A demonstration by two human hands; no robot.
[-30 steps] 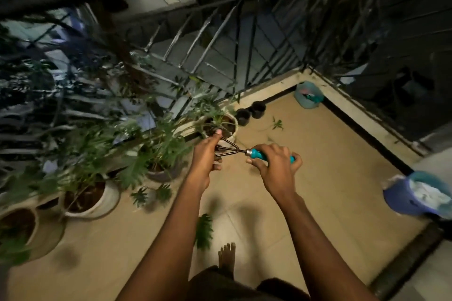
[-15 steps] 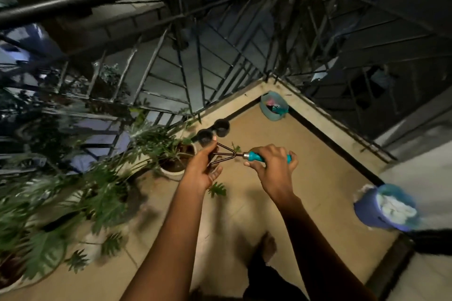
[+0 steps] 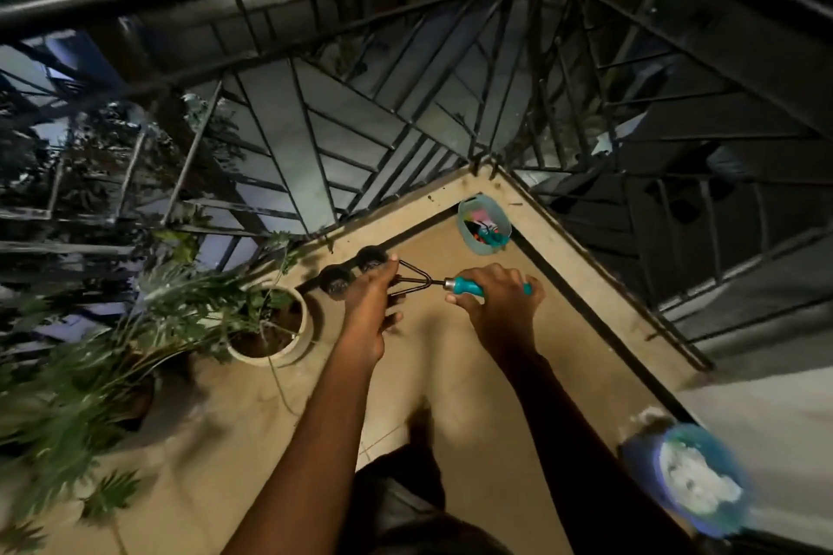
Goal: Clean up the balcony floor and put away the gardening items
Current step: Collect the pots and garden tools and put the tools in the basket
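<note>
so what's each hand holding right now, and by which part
One hand rake, held by both hands. The right hand grips its teal handle, and the left hand holds the metal prongs at the other end.

hand cultivator (image 3: 439,283): teal handle, dark wire prongs, level above the floor, prongs to 9 o'clock, handle to 3 o'clock | right hand (image 3: 500,306) grips handle, left hand (image 3: 369,306) holds prongs | teal tub (image 3: 469,234): balcony corner, 1 o'clock of cultivator, colourful small items inside

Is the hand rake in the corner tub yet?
No, the right hand grips the hand rake by its teal handle, the left hand holds its prongs, short of the teal tub.
</note>
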